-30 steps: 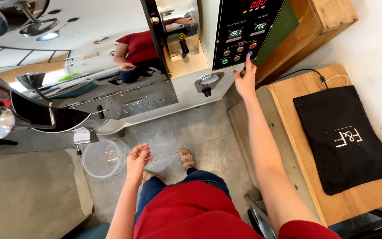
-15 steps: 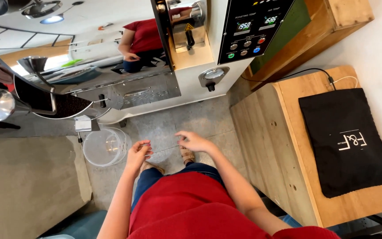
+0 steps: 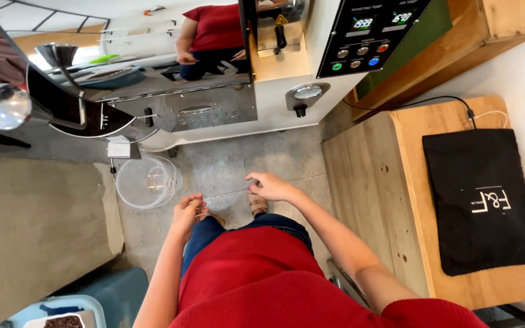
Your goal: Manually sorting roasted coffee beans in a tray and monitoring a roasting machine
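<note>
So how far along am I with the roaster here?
Done: the control panel displays are lit, and the clear bucket stands empty by the roaster. In hand: left hand and right hand stretch what looks like clear film between them. Left: the bucket holds nothing yet.

What, if anything, was pinched between the left hand (image 3: pixel 188 209) and the right hand (image 3: pixel 270 185) at mid-frame could not be told; only a faint clear sheen was seen there. The feet were mostly covered by the red garment (image 3: pixel 256 273), with one sandal (image 3: pixel 257 204) partly shown. The machine (image 3: pixel 287 73) was cut off by the top edge, and the figures on its control panel (image 3: pixel 372 36) were too small to be read. At the lower left, a blue tray (image 3: pixel 56 310) was cropped by the bottom edge. The black bag (image 3: pixel 481 200) on the wooden surface (image 3: pixel 408 182) was clipped at the right edge.
</note>
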